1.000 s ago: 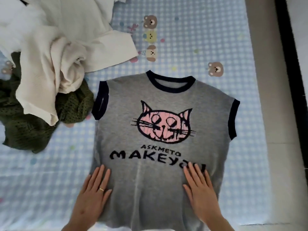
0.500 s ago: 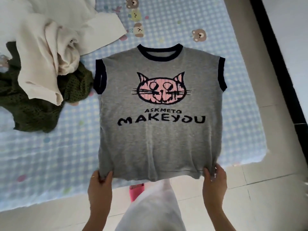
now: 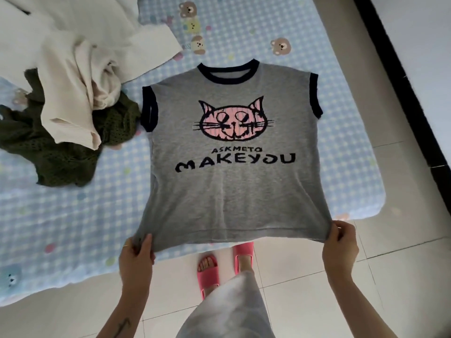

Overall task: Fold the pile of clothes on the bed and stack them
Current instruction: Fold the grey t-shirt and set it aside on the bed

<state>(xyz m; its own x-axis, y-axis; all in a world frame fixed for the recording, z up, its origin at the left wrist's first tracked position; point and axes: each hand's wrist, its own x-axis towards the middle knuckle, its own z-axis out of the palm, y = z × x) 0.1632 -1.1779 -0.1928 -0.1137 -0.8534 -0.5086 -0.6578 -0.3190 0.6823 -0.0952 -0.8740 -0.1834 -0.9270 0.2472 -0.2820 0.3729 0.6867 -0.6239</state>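
Left hand (image 3: 136, 252), right hand (image 3: 340, 242) pinched shut.

"ASKMETO MAKEYOU" on grey top (image 3: 234, 191)

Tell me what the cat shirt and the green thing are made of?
The grey cat top looks like a soft, matte knit, probably cotton: its surface is fuzzy and the cat seems knitted in. The dark green garment looks like an open, holey knit, maybe crochet yarn, since tiny gaps show all over it.
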